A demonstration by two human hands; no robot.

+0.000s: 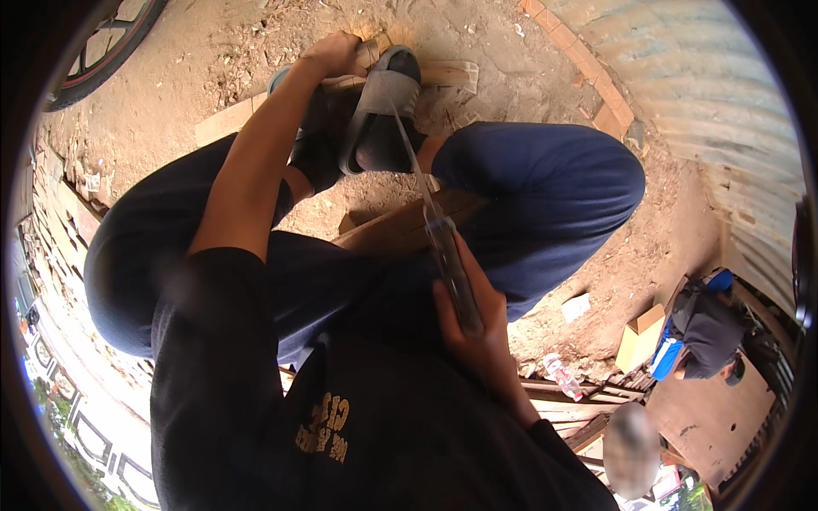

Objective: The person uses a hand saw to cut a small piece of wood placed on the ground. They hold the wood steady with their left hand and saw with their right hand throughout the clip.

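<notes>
While holding the thin metal, dark-handled saw (440,232) above the navy-trousered lap (358,274), clamped in the fingers of the right hand (489,311), needed (probably) slow strokes clear of the dark, grey-strapped sandal (375,95) and left hand (335,54); could not tell the latter's finger closure.

Bright daylight; lower left blown out; corrugated wall (716,94) bent, rim black.

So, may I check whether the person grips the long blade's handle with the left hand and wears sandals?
Not quite, the side is wrong: the head view shows the right hand gripping the handle of the long blade; sandals are indeed worn.
</notes>
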